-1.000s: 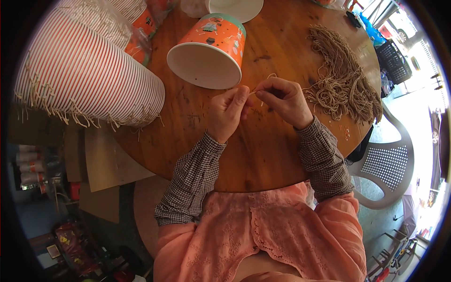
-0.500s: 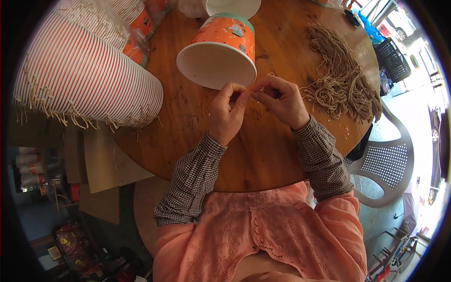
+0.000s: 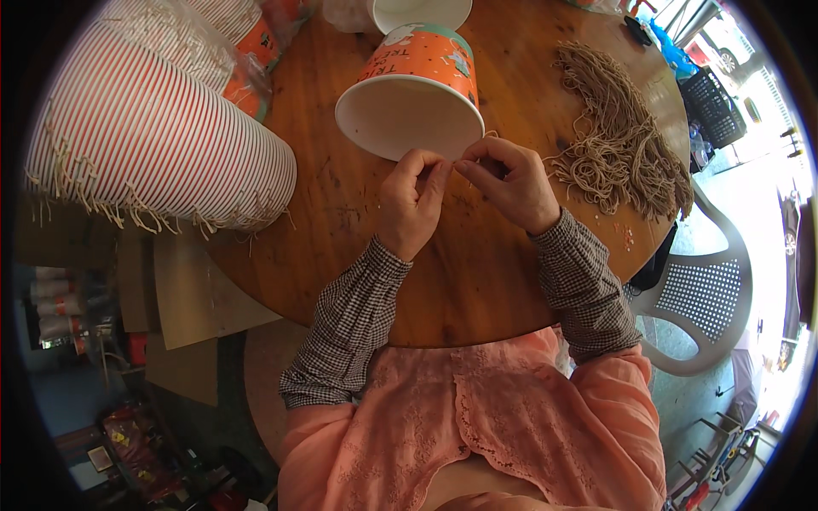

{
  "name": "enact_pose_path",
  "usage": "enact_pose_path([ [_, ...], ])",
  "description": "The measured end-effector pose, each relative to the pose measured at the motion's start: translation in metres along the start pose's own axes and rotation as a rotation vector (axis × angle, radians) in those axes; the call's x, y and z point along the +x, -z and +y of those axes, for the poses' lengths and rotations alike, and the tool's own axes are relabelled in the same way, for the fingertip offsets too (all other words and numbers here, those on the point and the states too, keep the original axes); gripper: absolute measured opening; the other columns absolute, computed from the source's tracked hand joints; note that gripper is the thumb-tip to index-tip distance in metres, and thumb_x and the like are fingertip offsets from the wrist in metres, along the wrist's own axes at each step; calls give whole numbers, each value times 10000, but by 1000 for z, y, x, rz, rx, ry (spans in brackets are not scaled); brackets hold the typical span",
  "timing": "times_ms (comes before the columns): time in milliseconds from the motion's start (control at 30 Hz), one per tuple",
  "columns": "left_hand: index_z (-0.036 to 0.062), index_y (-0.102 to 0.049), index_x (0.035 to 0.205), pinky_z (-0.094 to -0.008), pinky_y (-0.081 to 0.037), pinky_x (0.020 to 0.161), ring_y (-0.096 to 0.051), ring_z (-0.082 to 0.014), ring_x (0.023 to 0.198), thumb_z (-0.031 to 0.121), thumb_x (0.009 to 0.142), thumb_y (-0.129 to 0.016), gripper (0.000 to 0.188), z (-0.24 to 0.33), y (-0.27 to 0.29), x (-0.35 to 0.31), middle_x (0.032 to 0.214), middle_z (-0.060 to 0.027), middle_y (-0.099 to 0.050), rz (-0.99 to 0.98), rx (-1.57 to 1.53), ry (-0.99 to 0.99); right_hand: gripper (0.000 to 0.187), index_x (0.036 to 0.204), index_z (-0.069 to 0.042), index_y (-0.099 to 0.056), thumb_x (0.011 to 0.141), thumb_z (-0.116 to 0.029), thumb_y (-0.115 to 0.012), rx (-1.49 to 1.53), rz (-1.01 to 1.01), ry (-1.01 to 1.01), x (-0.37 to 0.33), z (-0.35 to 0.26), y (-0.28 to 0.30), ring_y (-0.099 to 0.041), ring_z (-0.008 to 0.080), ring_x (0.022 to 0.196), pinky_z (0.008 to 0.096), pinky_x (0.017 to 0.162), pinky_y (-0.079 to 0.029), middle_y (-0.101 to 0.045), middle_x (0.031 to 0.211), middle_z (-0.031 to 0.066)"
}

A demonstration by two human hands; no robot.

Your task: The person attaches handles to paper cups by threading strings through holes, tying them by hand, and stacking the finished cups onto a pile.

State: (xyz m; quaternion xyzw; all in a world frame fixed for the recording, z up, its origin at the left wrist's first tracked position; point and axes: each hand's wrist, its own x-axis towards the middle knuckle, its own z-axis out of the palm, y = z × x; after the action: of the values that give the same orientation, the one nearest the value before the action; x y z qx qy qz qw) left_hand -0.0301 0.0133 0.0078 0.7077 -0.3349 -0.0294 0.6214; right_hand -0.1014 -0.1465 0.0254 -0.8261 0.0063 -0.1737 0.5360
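My left hand [image 3: 415, 201] and my right hand [image 3: 514, 183] meet fingertip to fingertip over the wooden table, both closed in a pinch. A short bend of tan cord [image 3: 492, 134] shows behind my right hand's knuckles; what lies between the left fingertips is too small to make out. Just beyond the hands, an orange paper bucket [image 3: 426, 64] with a green base band lies on its side, its white open mouth toward me. Its lower rim is close behind my fingers. To the right lies a loose heap of tan cords [image 3: 618, 140].
A long stack of nested white-and-red-rimmed buckets [image 3: 162, 128], with cord ends hanging off it, lies at the left. Behind it are bagged buckets [image 3: 247, 51]. Another white bucket [image 3: 422, 13] sits at the far edge. A plastic chair [image 3: 699, 298] stands right of the table [image 3: 460, 289].
The orange bucket has rolled and shifted a little to the right, so printed lettering now shows on its side. Both hands stay pinched in nearly the same place.
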Motion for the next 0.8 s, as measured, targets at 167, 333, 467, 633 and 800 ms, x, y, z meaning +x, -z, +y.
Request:
enact_pose_path([
  [167, 5, -581, 964, -215, -471, 687, -582, -63, 767, 73, 937, -582, 73, 0, 1, -1, 833, -15, -607, 3, 15, 1, 107, 898, -27, -632, 839, -87, -699, -46, -27, 27, 0, -8, 3, -392, 29, 545, 216, 494, -338, -476, 635, -25],
  [333, -6, -569, 944, -276, -480, 623, -586, -145, 684, 30, 890, -623, 85, 1, -2, 1, 825, -79, -613, 24, 75, -60, 98, 898, -30, -636, 825, -62, -694, -90, 53, 116, 0, -4, -1, -397, 51, 535, 233, 495, -357, -502, 655, 9],
  [467, -3, -563, 930, -279, -478, 620, -588, -165, 696, 15, 882, -624, 80, 1, -1, 3, 825, -84, -603, 40, 130, -181, 90, 899, -22, -635, 834, -59, -686, -104, 65, 117, -1, -7, -2, -428, 47, 538, 233, 498, -375, -541, 686, 14],
  [633, 5, -565, 922, -291, -480, 620, -595, -187, 700, 8, 873, -628, 80, 2, 0, 4, 824, -88, -600, 29, 129, -184, 104, 891, 12, -632, 861, -78, -674, -112, 66, 109, -2, -6, -1, -514, 43, 540, 209, 497, -405, -581, 693, 23],
  [800, 15, -571, 905, -339, -485, 661, -613, -257, 756, 10, 854, -637, 83, -2, 3, 8, 852, -104, -612, 53, 337, -410, 111, 890, 5, -641, 868, -101, -664, -42, 20, 7, -2, -7, 2, -519, 59, 565, 233, 519, -426, -579, 684, 18],
])
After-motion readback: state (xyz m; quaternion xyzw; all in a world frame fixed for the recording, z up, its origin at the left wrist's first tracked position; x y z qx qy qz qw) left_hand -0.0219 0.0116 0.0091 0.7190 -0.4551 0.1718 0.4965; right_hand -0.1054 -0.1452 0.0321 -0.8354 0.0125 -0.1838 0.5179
